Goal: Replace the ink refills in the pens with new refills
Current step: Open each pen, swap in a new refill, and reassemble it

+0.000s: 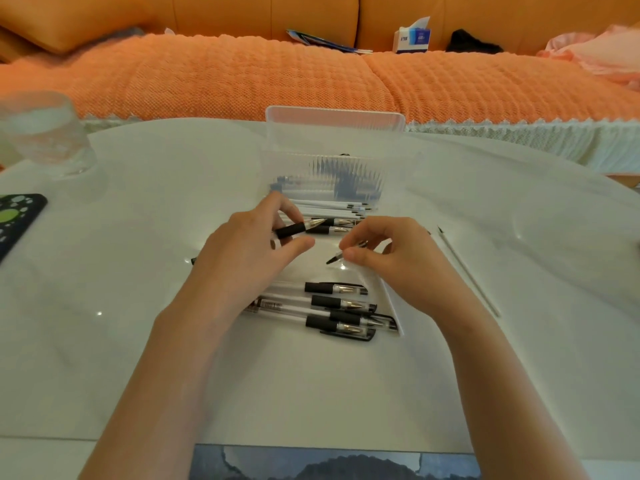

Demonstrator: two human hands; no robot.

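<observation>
Fingers (274, 206) of the left hand (249, 247) curl round a pen (294, 230) at its black grip, just above the bench (138, 237). Right hand (398, 261) pinches what appears to be a refill (334, 259), tip pointing toward the pen. Spare pens (339, 306) lie near the wrists. A clear box (329, 168) stands beyond.

- Table (138, 341): white, glossy top with small light reflections.
- Clear box (329, 168): ribbed plastic, standing mid-table at the far side, lid raised behind it.
- White sticks (329, 206): slim, dark-tipped, stacked just before the box.
- Pens (332, 306): several clear-barrelled, black-sleeved, side by side at the centre, tips to the right.
- Refill (467, 271): thin, alone to the right, lying aslant.
- Glass (45, 140): clear, far left.
- Dark case (17, 216): green and white spots, at the left edge, partly cut off.
</observation>
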